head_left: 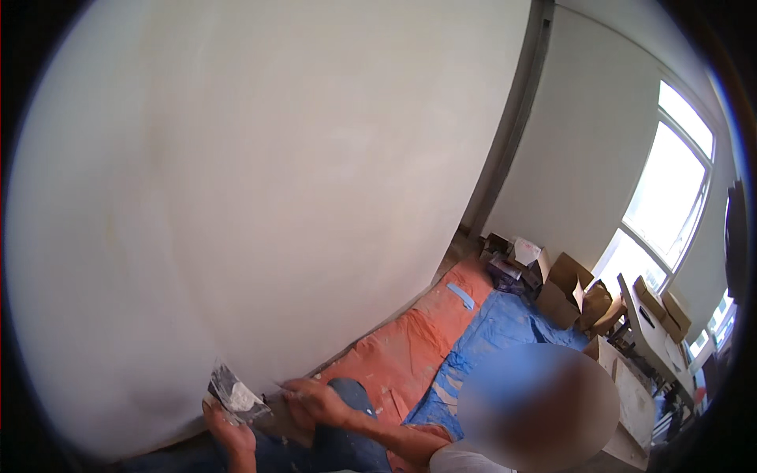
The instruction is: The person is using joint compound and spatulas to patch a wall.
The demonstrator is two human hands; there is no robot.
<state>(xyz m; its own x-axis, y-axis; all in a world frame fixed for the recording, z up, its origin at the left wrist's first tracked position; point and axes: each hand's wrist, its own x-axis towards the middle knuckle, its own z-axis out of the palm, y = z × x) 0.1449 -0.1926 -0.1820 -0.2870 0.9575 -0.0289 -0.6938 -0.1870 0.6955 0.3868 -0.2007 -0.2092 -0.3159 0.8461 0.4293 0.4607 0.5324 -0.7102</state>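
A flat, dark plate with shiny grey streaks is in the left hand, low down and close to the big wall. The left fingers are closed around its lower edge. A lump of white paste sits on top of the plate. The right hand is just to the right of it, with its fingers bent in toward the plate. I cannot tell if those fingers hold something, because that spot is small and blurry.

Under the right arm is a leg in dark blue trousers. In front of both hands goes up the big, smooth, off-white wall. Along the bottom of the wall lies a wrinkly orange sheet with pale spots on it. A light blue strip lies on the orange sheet. Next to that is a crumpled blue sheet. Farther away are open brown cardboard boxes, and a bright window with a pale frame is on the right.
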